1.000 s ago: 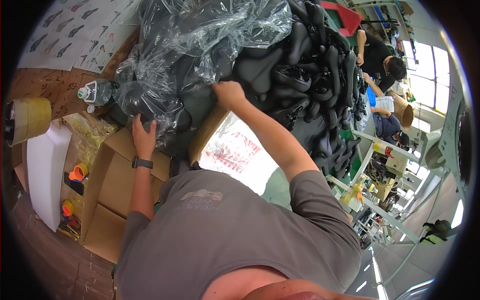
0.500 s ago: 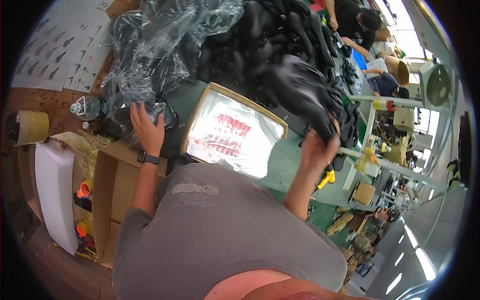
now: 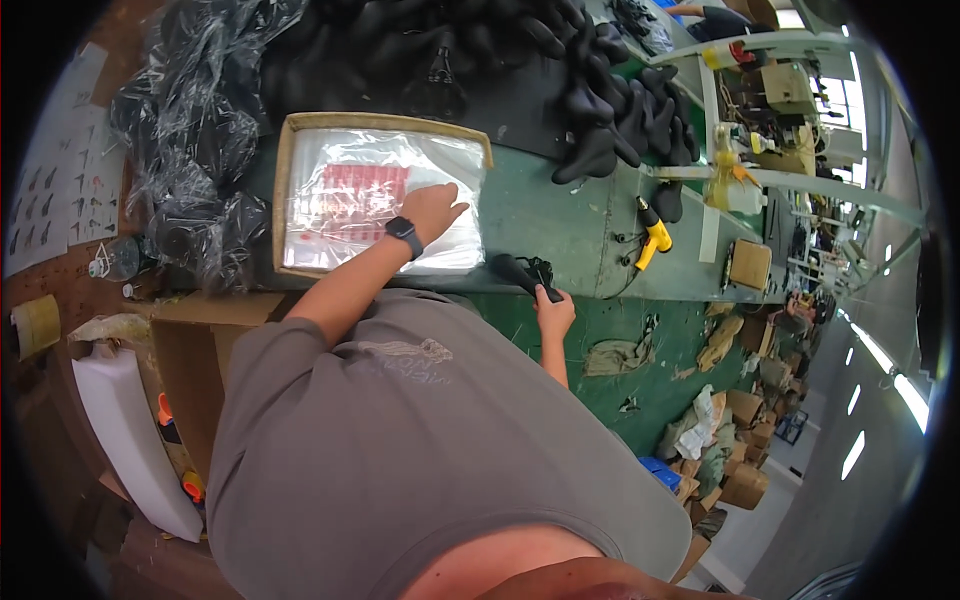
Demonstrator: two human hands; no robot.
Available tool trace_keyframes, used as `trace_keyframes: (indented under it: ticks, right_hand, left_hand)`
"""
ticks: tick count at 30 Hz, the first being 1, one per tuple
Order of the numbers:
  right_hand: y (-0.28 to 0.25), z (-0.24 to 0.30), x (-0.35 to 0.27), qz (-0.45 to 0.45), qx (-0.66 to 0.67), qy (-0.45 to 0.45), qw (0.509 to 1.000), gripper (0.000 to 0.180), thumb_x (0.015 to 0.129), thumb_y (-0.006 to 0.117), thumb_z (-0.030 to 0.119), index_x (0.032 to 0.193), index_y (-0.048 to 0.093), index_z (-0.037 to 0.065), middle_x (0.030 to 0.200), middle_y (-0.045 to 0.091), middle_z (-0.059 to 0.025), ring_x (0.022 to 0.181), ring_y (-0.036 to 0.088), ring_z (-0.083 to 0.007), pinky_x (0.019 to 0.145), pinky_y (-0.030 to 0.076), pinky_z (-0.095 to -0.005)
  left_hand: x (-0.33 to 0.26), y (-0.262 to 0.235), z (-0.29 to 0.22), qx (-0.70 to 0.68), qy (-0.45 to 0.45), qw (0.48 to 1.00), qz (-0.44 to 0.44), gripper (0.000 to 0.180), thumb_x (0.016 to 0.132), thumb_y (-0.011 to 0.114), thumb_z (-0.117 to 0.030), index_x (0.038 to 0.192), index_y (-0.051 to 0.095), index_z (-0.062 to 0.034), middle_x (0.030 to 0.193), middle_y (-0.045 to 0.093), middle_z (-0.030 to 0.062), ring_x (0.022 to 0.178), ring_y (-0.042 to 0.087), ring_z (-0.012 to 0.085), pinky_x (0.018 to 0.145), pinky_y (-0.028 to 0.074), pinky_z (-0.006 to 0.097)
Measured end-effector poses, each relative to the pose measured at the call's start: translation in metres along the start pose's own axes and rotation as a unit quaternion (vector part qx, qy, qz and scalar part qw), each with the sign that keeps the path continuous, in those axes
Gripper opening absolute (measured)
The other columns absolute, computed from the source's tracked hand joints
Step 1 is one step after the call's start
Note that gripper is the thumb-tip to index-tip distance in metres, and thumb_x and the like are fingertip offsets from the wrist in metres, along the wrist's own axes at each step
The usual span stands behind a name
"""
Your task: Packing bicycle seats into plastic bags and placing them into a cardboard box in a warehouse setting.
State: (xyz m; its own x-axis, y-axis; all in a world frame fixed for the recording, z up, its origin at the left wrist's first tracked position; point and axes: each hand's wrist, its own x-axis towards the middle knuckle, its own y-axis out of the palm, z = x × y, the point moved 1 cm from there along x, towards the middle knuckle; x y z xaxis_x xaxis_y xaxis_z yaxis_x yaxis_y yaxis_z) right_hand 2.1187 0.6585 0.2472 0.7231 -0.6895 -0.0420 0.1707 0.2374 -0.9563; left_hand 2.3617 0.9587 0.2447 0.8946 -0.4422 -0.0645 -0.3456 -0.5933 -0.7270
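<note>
My right hand [image 3: 555, 314] grips a black bicycle saddle [image 3: 514, 271] by one end, at the near edge of the green workbench. The saddle's underside fittings show beside my fingers. My left hand [image 3: 432, 212], with a dark watch on the wrist, lies on a stack of clear plastic bags [image 3: 330, 245] with red print. Its fingers are curled together against the top bag, partly hidden. The bags lie in a shallow cardboard box [image 3: 283, 205] on the bench.
Many black saddles [image 3: 590, 150] are heaped at the far side. A yellow heat gun [image 3: 654, 238] lies to the right. Crumpled clear plastic [image 3: 190, 150] covers the left end. An open carton [image 3: 190, 345] stands near left, beside white foam sheets [image 3: 130, 430].
My left hand has moved from the crumpled plastic onto the bags. My right hand has brought a saddle down toward the bench's near edge. The view has shifted.
</note>
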Motion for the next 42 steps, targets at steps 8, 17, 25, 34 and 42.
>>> trace_keyframes:
  ticks: [8,17,25,34,42]
  right_hand:
    - [-0.013,-0.046,0.020,0.331,0.238,0.162,0.899,0.038,0.084,0.085,0.017,0.109,0.070,-0.007,0.075,0.072,-0.0097,0.059,0.071,-0.0161,0.052,0.059,-0.0310]
    - [-0.022,-0.018,0.096,0.476,0.124,0.126,0.862,0.052,0.091,0.079,0.036,0.112,0.067,-0.009,0.090,0.071,-0.0168,0.064,0.074,-0.0242,0.051,0.063,-0.0363]
    - [-0.021,-0.027,0.170,0.572,0.125,0.130,0.800,0.054,0.091,0.077,0.044,0.114,0.069,-0.004,0.086,0.072,-0.0186,0.063,0.074,-0.0288,0.054,0.064,-0.0393]
    - [-0.029,-0.044,0.146,0.591,0.174,0.165,0.770,0.054,0.094,0.073,0.042,0.125,0.060,0.000,0.100,0.068,-0.0153,0.069,0.075,-0.0281,0.059,0.067,-0.0413]
    - [0.027,-0.058,0.033,0.461,0.494,0.298,0.675,0.048,0.089,0.083,0.032,0.118,0.058,0.004,0.092,0.067,-0.0110,0.062,0.068,-0.0224,0.046,0.056,-0.0353]
  left_hand:
    - [0.009,0.063,0.018,-0.039,-0.017,0.996,-0.075,0.026,0.100,0.062,-0.029,0.094,0.072,-0.0060,0.096,0.070,0.0164,0.093,0.067,0.0394,0.080,0.054,0.050]
    - [-0.034,-0.115,-0.089,0.066,0.086,0.918,-0.382,0.012,0.086,0.078,-0.010,0.086,0.067,-0.0056,0.121,0.073,0.0121,0.124,0.062,0.0375,0.110,0.042,0.052]
    - [-0.119,-0.103,-0.098,0.059,-0.120,0.987,-0.090,0.034,0.085,0.079,-0.014,0.116,0.065,-0.0103,0.084,0.073,0.0088,0.083,0.071,0.0338,0.071,0.054,0.046]
    - [-0.111,0.013,-0.057,0.139,-0.183,0.971,-0.064,0.036,0.097,0.069,-0.042,0.100,0.079,-0.0079,0.097,0.072,0.0162,0.089,0.070,0.0369,0.078,0.055,0.047]
    - [-0.053,0.030,-0.001,0.125,-0.171,0.973,-0.095,0.044,0.085,0.083,-0.039,0.111,0.070,-0.0063,0.090,0.074,0.0127,0.084,0.071,0.0336,0.073,0.054,0.046]
